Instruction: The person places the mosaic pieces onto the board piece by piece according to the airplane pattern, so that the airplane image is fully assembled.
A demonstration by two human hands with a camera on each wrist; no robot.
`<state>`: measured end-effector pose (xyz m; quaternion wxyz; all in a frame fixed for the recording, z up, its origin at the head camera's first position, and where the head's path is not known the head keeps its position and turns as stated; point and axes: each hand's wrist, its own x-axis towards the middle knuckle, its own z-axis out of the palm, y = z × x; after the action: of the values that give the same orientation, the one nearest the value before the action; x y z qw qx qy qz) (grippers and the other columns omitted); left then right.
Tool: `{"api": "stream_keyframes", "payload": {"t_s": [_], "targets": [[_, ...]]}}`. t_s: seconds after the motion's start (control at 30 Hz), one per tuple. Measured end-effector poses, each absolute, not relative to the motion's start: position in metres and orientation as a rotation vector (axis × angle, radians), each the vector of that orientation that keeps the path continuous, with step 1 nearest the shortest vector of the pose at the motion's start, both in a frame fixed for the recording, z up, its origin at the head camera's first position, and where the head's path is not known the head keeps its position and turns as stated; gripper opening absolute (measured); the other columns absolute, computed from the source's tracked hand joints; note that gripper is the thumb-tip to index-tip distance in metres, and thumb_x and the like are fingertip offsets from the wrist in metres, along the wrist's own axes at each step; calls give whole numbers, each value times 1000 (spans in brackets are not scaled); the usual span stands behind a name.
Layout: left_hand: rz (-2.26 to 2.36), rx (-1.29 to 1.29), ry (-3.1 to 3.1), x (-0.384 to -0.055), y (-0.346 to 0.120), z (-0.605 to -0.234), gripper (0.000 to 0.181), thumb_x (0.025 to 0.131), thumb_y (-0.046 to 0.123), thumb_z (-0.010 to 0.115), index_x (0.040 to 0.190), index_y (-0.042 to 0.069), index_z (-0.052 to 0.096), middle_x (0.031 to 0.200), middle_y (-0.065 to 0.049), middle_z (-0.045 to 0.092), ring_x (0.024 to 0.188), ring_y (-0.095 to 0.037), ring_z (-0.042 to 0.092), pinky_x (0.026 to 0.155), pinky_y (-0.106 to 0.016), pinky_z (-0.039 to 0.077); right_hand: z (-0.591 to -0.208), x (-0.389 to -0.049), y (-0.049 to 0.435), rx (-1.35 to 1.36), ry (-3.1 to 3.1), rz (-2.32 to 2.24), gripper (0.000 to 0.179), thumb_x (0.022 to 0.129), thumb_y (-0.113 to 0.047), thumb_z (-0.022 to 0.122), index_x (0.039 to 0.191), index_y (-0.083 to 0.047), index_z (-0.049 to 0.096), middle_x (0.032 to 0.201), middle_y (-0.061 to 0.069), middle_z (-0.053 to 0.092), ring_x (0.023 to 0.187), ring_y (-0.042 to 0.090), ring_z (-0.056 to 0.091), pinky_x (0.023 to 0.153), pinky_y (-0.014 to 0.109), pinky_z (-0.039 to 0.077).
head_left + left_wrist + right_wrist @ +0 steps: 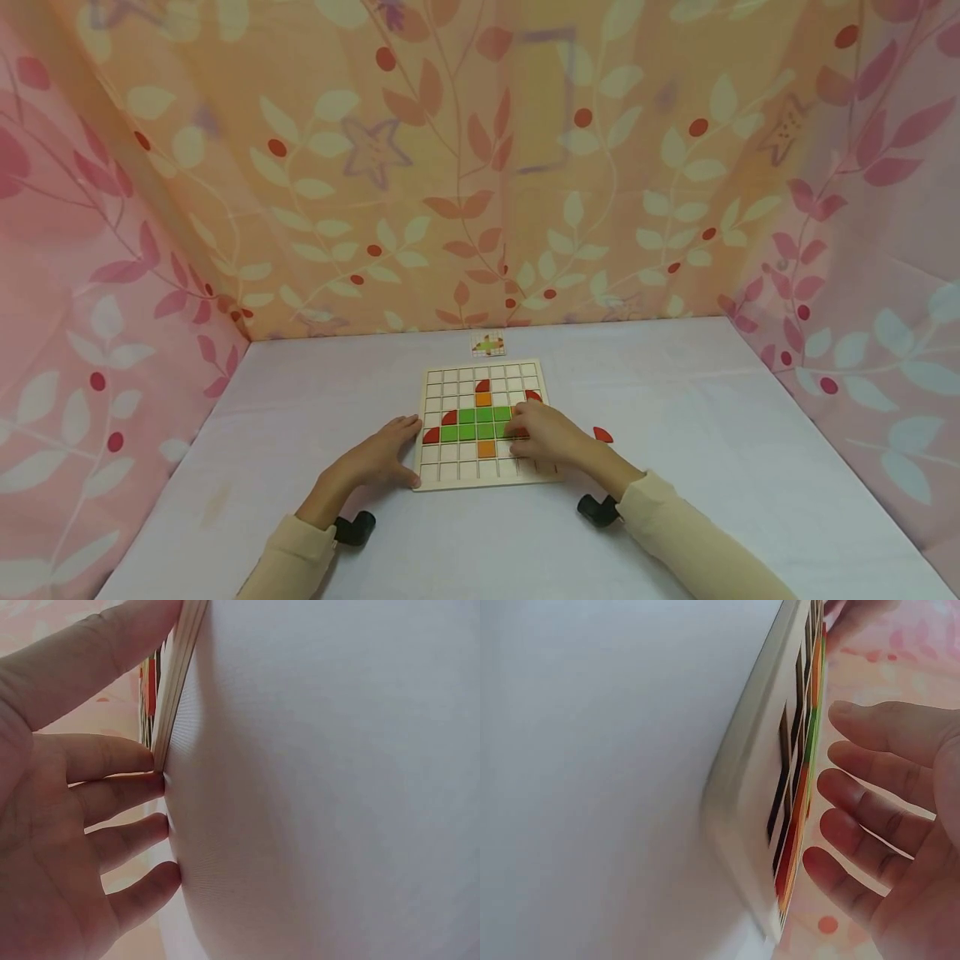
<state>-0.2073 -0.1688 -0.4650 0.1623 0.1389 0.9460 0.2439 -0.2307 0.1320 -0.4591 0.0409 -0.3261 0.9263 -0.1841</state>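
Note:
A wooden grid board lies on the white table, partly filled with tiles. Green square tiles form two rows across its middle, with an orange tile below and another above. Red quarter-round tiles sit at the left end and top. My left hand steadies the board's left edge; in the left wrist view its thumb and fingertips touch the edge and cloth. Over the right part of the tiles hovers my right hand, hiding some of them. Its fingers are loosely extended, with nothing seen between them.
A loose red quarter-round tile lies on the table right of the board, beside my right forearm. Behind the board is a small pattern card. Patterned curtains enclose the table at the back and both sides.

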Motion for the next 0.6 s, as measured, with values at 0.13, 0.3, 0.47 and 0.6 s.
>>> {"api": "stream_keyframes", "payload": {"t_s": [0.13, 0.3, 0.47, 0.6], "targets": [[682, 400, 2700, -208, -169, -466, 97, 68, 23, 88, 148, 1, 38, 158, -15, 33, 148, -37, 24, 117, -56, 27, -460, -232, 147, -959, 2845, -612, 15, 81, -16, 73, 96, -12, 76, 90, -5, 60, 87, 11, 51, 75, 27, 47], [693, 401, 2701, -207, -169, -466, 98, 67, 23, 88, 148, 1, 38, 157, -15, 34, 148, -37, 24, 117, -56, 27, -459, -233, 165, -884, 2876, -624, 17, 78, -12, 73, 95, -11, 77, 87, -5, 62, 84, 11, 50, 71, 26, 45], [686, 408, 2707, -207, -170, -467, 98, 67, 24, 89, 148, 0, 38, 157, -16, 34, 148, -37, 25, 117, -56, 27, -456, -233, 183, -800, 2901, -639, 18, 78, -10, 73, 95, -9, 78, 85, -5, 62, 81, 11, 50, 69, 25, 45], [682, 412, 2709, -207, -170, -467, 97, 68, 24, 88, 148, 1, 38, 158, -15, 33, 148, -37, 24, 117, -55, 26, -458, -234, 200, -775, 2916, -631, 16, 79, -10, 74, 94, -6, 77, 85, -4, 64, 83, 11, 53, 73, 27, 49]]}}
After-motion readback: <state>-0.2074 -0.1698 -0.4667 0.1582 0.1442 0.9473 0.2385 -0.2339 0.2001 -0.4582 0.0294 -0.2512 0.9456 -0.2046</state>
